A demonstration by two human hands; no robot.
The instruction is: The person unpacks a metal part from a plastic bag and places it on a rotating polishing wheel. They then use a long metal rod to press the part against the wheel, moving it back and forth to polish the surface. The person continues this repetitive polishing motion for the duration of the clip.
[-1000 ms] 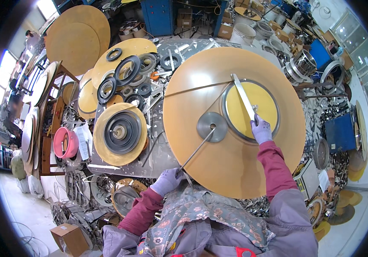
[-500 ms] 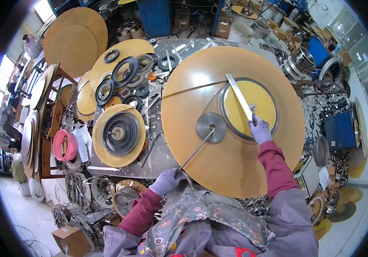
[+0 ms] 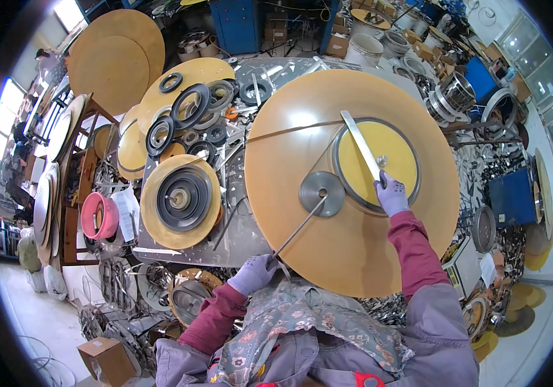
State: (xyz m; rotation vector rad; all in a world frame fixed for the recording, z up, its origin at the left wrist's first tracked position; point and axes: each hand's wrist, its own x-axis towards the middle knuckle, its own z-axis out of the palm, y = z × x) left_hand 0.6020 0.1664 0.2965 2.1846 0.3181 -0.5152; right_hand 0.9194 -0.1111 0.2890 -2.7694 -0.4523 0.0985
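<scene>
A large tan disc point(image 3: 289, 251) lies flat in front of me. On its right part sits a smaller yellow disc point(image 3: 386, 138) ringed by a grey wound band. My right hand point(image 3: 392, 195), in a pale purple glove, is closed round the near end of a flat pale metal bar point(image 3: 359, 143), which lies across the yellow disc. In the same kind of glove, my left hand point(image 3: 253, 273) grips a thin metal rod point(image 3: 297, 229) by the tan disc's near left edge. The rod's far end meets the centre of a small grey disc point(image 3: 322, 193). A dark strip point(image 3: 292, 130) runs in from the left toward the ring.
On the grey table point(image 3: 238, 242) to the left stands a tan disc with a dark coil point(image 3: 184, 198). Black rings point(image 3: 189, 106) and metal scraps lie behind it. A pink basin point(image 3: 99, 216) is farther left. Metal rings and shavings crowd the right side point(image 3: 483, 226).
My left hand, the rod and the small grey disc have shifted slightly to the right. My right hand and the flat bar stay nearly in place; the whole view has moved a little.
</scene>
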